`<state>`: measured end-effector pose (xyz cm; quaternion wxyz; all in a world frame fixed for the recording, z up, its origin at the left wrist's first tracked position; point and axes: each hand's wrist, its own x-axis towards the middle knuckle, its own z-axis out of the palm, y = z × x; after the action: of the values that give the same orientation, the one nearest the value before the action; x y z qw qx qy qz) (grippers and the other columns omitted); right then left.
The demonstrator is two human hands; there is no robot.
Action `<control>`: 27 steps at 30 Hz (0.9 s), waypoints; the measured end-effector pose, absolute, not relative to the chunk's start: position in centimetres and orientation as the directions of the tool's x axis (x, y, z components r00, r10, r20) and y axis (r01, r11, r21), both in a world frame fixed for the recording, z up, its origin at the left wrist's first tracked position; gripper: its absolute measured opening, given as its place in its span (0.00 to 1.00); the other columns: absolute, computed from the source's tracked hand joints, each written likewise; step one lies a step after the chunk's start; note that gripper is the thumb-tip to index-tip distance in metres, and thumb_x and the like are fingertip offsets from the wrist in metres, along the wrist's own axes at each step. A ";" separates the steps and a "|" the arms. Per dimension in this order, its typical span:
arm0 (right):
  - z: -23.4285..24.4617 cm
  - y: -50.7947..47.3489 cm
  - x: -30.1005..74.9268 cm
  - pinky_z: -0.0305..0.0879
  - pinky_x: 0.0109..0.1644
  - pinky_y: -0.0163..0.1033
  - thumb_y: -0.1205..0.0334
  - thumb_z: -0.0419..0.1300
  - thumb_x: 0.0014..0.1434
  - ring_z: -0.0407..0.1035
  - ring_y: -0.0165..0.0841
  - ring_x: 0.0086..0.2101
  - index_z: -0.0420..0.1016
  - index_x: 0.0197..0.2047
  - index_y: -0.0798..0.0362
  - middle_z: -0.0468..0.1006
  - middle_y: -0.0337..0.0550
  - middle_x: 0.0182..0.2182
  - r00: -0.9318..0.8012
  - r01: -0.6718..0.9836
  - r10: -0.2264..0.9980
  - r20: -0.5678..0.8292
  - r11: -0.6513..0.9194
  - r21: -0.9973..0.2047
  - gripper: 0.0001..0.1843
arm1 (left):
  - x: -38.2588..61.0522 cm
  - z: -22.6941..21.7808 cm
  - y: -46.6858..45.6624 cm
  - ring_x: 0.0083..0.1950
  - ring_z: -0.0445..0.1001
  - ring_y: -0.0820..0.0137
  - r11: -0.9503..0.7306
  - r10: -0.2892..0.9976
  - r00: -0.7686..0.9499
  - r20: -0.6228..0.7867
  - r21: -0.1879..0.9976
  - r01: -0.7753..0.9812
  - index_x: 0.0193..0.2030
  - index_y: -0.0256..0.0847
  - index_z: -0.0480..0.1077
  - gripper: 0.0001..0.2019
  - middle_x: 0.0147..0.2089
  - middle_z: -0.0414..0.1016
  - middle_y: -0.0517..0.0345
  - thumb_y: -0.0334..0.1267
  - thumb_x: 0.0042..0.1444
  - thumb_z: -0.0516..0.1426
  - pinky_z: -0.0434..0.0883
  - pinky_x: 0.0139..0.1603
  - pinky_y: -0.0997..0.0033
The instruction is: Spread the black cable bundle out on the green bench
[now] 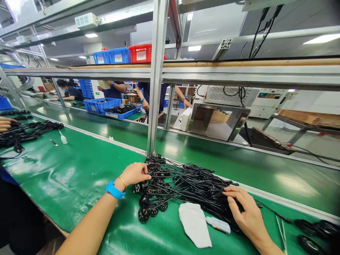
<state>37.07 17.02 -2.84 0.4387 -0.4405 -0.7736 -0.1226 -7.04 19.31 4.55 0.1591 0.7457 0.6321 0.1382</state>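
A pile of small black motors with black wires [183, 184] lies on the green bench mat [74, 177] in front of me. My left hand [135, 173], with a blue wristband and a thin gold bracelet, rests on the pile's left end, fingers curled onto the motor heads. My right hand [243, 212] lies on the pile's right end, fingers spread flat over the wires. A white cloth [194, 224] and a small white tube [218, 225] lie just in front of the pile, between my hands.
An aluminium post [156, 81] rises just behind the pile. Another black wire bundle [29, 130] lies at the far left with a co-worker's hand [6, 124] on it. Blue bins [108, 106] and several people stand across the green conveyor [212, 159]. More black parts [316, 232] sit at the right.
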 end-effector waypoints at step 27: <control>4.6 18.6 30.6 0.70 0.43 0.46 0.59 0.48 0.65 0.75 0.40 0.39 0.67 0.39 0.49 0.78 0.48 0.45 -0.548 0.748 0.679 0.488 0.659 -0.079 0.08 | -9.2 4.5 19.8 0.46 0.75 0.65 -0.154 0.985 0.174 0.003 0.482 0.862 0.42 0.36 0.73 0.11 0.44 0.76 0.54 0.43 0.62 0.60 0.73 0.50 0.57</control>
<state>30.59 18.63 4.58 0.2463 -0.4069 -0.8769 -0.0694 -9.25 19.83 4.51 0.1897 0.7422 0.6222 0.1612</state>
